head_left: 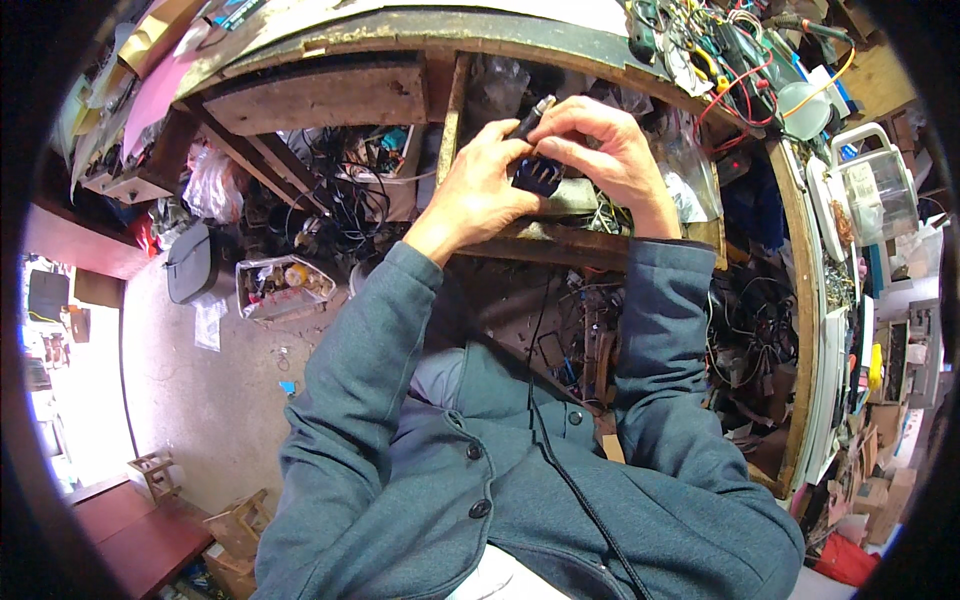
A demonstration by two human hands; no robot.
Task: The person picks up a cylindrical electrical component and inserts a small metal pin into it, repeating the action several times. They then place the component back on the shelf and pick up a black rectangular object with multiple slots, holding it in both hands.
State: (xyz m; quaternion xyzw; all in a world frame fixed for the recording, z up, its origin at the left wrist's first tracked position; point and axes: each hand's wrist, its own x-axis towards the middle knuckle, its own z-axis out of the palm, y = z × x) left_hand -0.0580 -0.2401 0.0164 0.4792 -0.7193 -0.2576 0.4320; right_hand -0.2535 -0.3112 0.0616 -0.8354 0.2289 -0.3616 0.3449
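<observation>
Both my hands are raised in front of me, over an open drawer in the workbench. My left hand [478, 187] is closed around a small dark part [540, 176] with several pale metal prongs on its face; its exact kind I cannot make out. A black cylindrical piece with a silvery tip [541, 106] sticks up between the hands, and whether it belongs to the dark part is hidden. The fingers of my right hand [604, 150] are bent and pinched together against the same work, covering whatever lies between them.
The wooden workbench [420, 32] runs across the far side. The open drawer [560, 240] below holds plastic bags and wires. Tangled cables [345, 190] hang at left, near a clear box of parts [285, 287]. Leads and tools [735, 70] crowd the far right.
</observation>
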